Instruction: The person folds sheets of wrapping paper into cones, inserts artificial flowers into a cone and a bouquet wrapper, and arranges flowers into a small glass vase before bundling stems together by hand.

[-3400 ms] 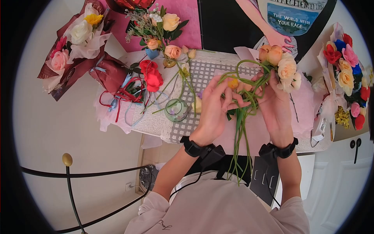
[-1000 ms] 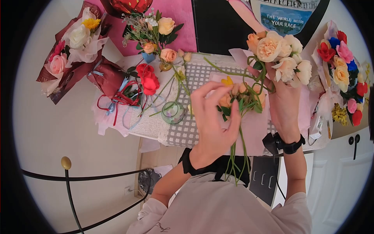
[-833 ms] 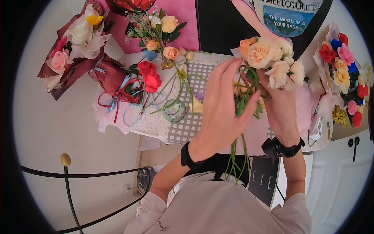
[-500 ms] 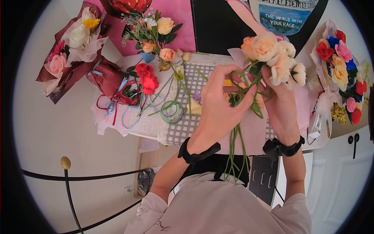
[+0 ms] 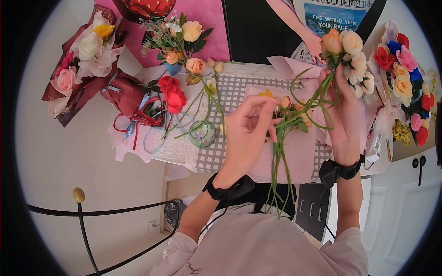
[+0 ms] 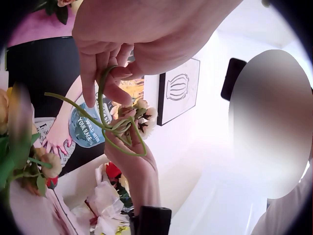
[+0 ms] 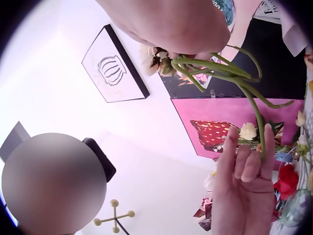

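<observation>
My right hand (image 5: 345, 124) grips a bunch of peach and cream flowers (image 5: 355, 64) by its green stems, blossoms up and away from me. Bent stems (image 5: 317, 99) loop from the grip toward the left. My left hand (image 5: 244, 140) pinches one of these curved stems (image 7: 260, 129) between its fingers, as the right wrist view shows. In the left wrist view, the same stem (image 6: 101, 93) runs up to the curled left fingertips. Under the hands, a second bunch of peach flowers (image 5: 306, 117) lies on pink paper (image 5: 301, 161), its long stems (image 5: 281, 161) hanging past the table edge.
A green glass vase (image 5: 202, 134) and red flowers (image 5: 172, 94) with ribbons lie left on the table. Beyond stands a vase arrangement (image 5: 191, 32). Wrapped bouquets flank the table, one dark red (image 5: 126, 92), one multicoloured (image 5: 403, 87). A metal rail (image 5: 115, 212) is at lower left.
My right hand has turned and shifted right, tipping the blossoms away and baring the stems. My left hand has drawn back leftward from the bunch, with a stem in its fingers.
</observation>
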The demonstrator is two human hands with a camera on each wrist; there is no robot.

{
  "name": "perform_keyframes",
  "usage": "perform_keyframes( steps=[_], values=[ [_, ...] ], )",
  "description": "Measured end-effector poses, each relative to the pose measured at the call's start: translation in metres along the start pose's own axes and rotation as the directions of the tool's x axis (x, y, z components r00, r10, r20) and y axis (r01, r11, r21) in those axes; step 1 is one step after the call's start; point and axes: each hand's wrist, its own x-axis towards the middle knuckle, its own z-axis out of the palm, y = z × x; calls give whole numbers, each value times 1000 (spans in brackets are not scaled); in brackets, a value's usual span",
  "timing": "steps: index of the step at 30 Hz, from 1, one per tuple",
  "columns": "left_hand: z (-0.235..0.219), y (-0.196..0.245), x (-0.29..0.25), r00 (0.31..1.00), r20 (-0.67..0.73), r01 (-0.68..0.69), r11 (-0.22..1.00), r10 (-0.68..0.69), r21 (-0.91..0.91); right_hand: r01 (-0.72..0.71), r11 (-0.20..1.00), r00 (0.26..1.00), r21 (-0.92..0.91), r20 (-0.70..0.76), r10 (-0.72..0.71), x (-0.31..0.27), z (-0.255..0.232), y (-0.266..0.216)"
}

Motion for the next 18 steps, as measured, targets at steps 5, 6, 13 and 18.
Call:
perform_keyframes(
  steps=[5, 6, 13, 18],
  values=[
    [-12, 4, -16, 984, 44, 177, 934, -172, -309, 53, 996, 999, 66, 4, -53, 5, 0, -19],
    [-12, 4, -19, 974, 49, 221, 886, -220, -408, 58, 996, 998, 64, -15, -57, 4, 2, -21],
    [-14, -7, -27, 982, 112, 163, 983, -154, -81, -10, 957, 1000, -288, 6, 12, -32, 14, 9],
    [8, 32, -33, 930, 243, -367, 677, 275, 639, -3, 939, 995, -343, 91, 37, -56, 29, 26]
  ],
)
